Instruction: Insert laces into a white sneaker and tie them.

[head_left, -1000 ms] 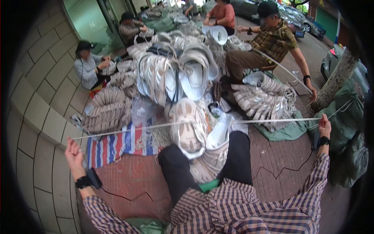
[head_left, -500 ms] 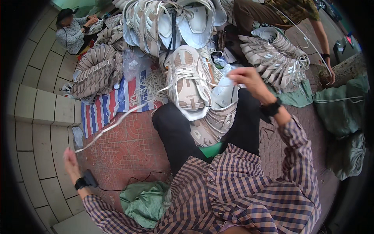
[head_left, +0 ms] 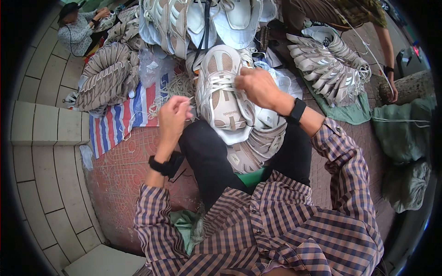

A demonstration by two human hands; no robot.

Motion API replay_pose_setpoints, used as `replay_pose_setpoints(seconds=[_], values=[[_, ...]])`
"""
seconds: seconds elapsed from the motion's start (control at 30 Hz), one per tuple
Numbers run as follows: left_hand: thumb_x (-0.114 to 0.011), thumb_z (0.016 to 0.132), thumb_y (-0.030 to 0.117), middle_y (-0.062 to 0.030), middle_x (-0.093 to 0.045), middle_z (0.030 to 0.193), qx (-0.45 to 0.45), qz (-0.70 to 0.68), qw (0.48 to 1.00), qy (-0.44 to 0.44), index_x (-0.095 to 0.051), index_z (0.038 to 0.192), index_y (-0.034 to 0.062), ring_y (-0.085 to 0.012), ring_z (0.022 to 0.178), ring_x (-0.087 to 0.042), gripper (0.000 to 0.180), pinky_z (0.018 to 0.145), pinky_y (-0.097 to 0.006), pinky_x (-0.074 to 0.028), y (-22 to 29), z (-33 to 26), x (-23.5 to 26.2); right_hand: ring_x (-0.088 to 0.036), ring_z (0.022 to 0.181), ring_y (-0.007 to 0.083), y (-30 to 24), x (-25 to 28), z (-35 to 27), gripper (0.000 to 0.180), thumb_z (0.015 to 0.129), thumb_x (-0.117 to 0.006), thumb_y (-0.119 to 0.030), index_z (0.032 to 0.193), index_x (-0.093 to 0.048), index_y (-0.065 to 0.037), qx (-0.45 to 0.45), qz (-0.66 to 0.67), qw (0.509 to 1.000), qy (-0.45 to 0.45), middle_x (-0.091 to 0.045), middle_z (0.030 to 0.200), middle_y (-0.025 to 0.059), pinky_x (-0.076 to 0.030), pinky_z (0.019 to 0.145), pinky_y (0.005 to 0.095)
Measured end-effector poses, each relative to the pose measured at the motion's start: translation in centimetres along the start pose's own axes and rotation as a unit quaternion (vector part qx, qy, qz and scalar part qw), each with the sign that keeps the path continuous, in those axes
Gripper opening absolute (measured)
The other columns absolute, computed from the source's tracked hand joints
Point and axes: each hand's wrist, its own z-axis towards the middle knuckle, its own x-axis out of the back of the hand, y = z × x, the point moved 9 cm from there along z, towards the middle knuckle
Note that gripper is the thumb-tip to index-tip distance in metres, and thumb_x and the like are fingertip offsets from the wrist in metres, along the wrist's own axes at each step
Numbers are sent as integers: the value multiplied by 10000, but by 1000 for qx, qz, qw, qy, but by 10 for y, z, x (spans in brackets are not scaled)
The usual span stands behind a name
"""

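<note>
A beige and white sneaker upper [head_left: 224, 103], its white shoelace [head_left: 221, 83] threaded across the front, lies between my knees with its toe pointing away from me. Left of it, my left hand [head_left: 173, 118] is closed in a pinch, with a short bit of white lace showing at the fingertips. My right hand [head_left: 261, 89] has its fingers curled together at the upper's right lacing edge; whatever they grip is hidden. Under this piece sit more stacked uppers [head_left: 248, 154], resting toward a green surface [head_left: 252, 178] between my thighs.
Beyond is a large heap of uppers [head_left: 230, 23]. Bundled uppers lie left [head_left: 108, 78] and right [head_left: 329, 69]. Loose laces [head_left: 177, 89] rest by a striped sheet [head_left: 110, 131]. Green sacks [head_left: 403, 129] stand right. Co-workers sit far left [head_left: 80, 30] and far right [head_left: 354, 11].
My left hand has come in from the far left to beside the sneaker upper, and the long stretched lace no longer shows. My right hand has moved left and down onto the upper's lacing edge.
</note>
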Motion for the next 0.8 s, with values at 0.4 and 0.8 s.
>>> replay_pose_setpoints(seconds=[0.4,0.8], values=[[-532,775,106,-113,-523,714,-306,376,874,-39,-522,754,49,-308,681,-564,61,575,-397,-427,75,22,-58,-458,556,44,61,-51,-16,106,741,-683,-102,710,-597,-48,-285,490,821,-70,-542,633,-33,-349,482,203],[-601,743,174,-146,-470,931,-254,469,846,23,-503,905,17,-328,758,-568,246,615,-422,-459,88,-9,-76,-513,811,331,-10,2,-40,250,728,-600,-149,912,-489,-19,-165,128,962,175,-498,787,162,-418,673,419]])
